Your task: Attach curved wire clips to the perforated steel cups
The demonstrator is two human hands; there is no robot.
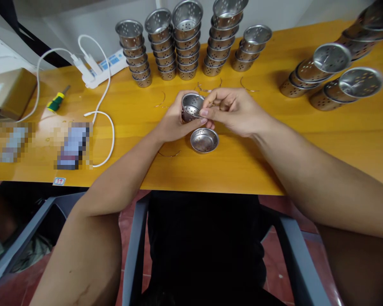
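My left hand [170, 125] grips a small perforated steel cup [191, 106] from below and tilts its mouth toward me. My right hand [232, 110] pinches the cup's rim with thumb and forefinger; a thin wire seems to run between its fingers, but I cannot tell for sure. A second perforated cup [204, 140] stands upright on the yellow wooden table [242, 165] just below both hands.
Several stacks of the same cups [187, 42] stand at the back; more stacks lie tipped over at the right [332, 72]. Loose wire loops [209, 87] lie behind the hands and one wire loop [169, 154] near the left wrist. A power strip [102, 68], white cable [110, 131] and screwdriver [58, 99] are at left.
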